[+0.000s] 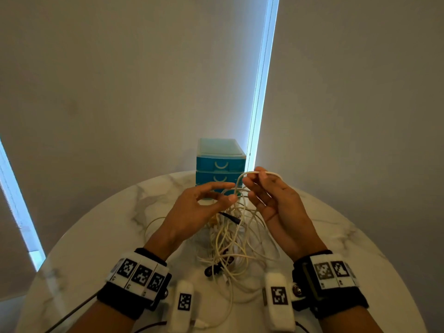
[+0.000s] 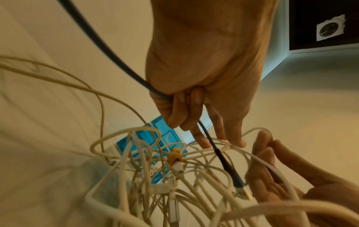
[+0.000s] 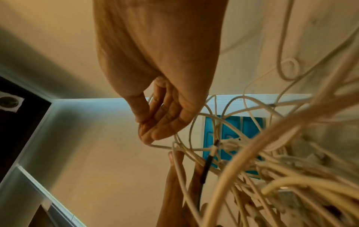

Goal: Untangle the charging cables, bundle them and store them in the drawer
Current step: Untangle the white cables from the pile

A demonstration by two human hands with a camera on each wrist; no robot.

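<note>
Your right hand point(image 1: 274, 203) pinches a raised loop of white cable point(image 1: 262, 173); your left hand point(image 1: 204, 207) curls round a black cable point(image 2: 219, 155) in the tangle point(image 1: 230, 241) on the desk point(image 1: 96, 236). Draw each strand slowly, following it to its plug, without tightening knots. The drawer unit point(image 1: 219, 164) stands shut at the far edge.

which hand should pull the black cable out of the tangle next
Probably the left hand: its fingers already curl round the black cable. The right hand is holding up a white cable loop, so it can steady the tangle.
</note>
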